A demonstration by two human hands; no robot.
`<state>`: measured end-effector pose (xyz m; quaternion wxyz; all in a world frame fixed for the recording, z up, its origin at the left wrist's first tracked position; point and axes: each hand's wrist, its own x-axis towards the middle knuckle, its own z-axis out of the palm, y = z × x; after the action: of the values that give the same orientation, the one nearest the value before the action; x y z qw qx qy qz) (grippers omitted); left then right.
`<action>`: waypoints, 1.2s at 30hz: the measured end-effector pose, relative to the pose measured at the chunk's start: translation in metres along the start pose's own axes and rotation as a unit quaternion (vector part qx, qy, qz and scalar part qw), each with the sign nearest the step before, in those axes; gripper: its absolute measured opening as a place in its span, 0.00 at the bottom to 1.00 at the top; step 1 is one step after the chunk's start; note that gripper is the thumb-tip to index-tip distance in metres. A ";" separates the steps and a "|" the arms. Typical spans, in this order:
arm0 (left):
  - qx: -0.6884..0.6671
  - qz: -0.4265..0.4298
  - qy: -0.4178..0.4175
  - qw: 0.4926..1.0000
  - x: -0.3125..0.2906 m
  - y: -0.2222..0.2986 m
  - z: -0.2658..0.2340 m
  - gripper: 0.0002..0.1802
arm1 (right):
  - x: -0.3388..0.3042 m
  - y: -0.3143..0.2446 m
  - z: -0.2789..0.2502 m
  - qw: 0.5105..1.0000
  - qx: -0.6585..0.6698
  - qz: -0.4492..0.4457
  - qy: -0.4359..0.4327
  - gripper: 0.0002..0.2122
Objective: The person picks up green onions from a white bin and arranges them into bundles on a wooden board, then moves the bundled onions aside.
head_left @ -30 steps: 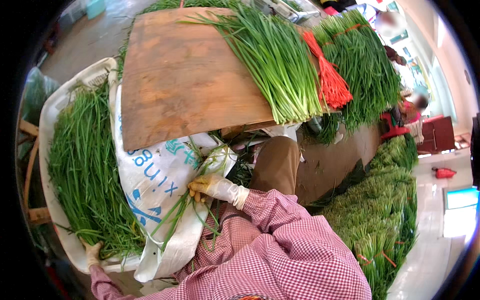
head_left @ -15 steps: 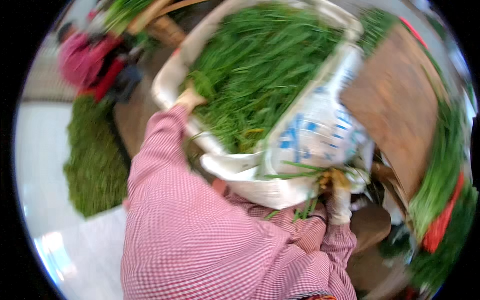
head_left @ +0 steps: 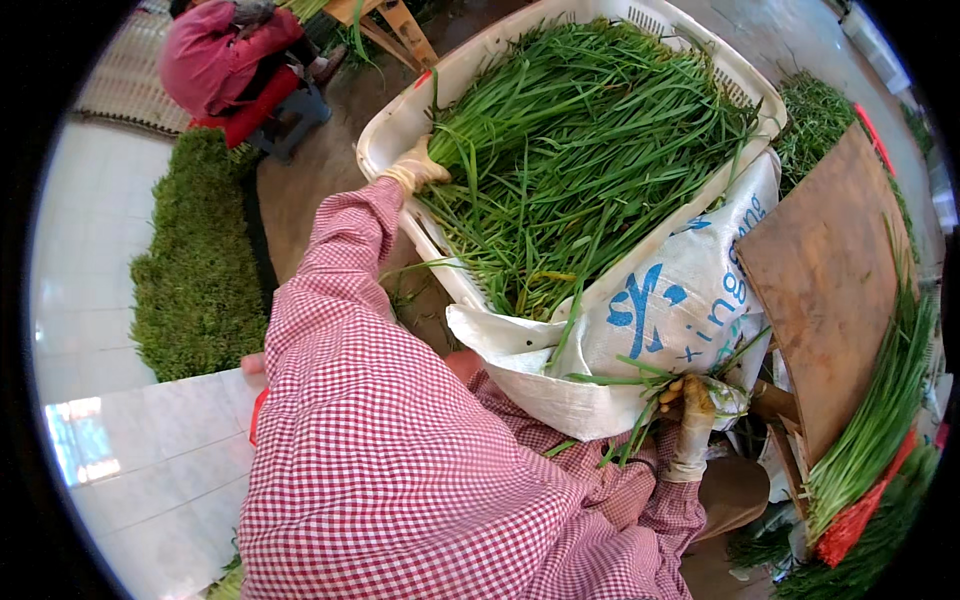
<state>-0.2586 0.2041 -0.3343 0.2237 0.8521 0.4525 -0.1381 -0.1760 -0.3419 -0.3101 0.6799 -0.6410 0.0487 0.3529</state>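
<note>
At upper centre, the left hand (head_left: 420, 170) in a cream glove grasps the edge of the long, thin green leaves (head_left: 600, 130) filling a white slotted plastic crate (head_left: 402, 103), while at lower right the stained-gloved right hand (head_left: 692, 398) clenches a few loose green blades (head_left: 615, 380) beside a blue-printed white woven sack (head_left: 590, 405).

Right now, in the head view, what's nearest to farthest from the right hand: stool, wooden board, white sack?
1. White sack: beside the right hand.
2. Wooden board: up and right.
3. Stool: far upper left.
</note>
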 end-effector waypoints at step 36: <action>0.086 0.185 0.327 0.923 -0.148 0.183 0.041 0.42 | 0.181 -0.053 0.241 0.773 0.493 0.215 -0.337 0.18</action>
<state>-0.1894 -0.0109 -0.2582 0.0105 0.9346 0.3207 0.1537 -0.1052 -0.0447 -0.3184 0.7820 -0.0304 0.1200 0.6108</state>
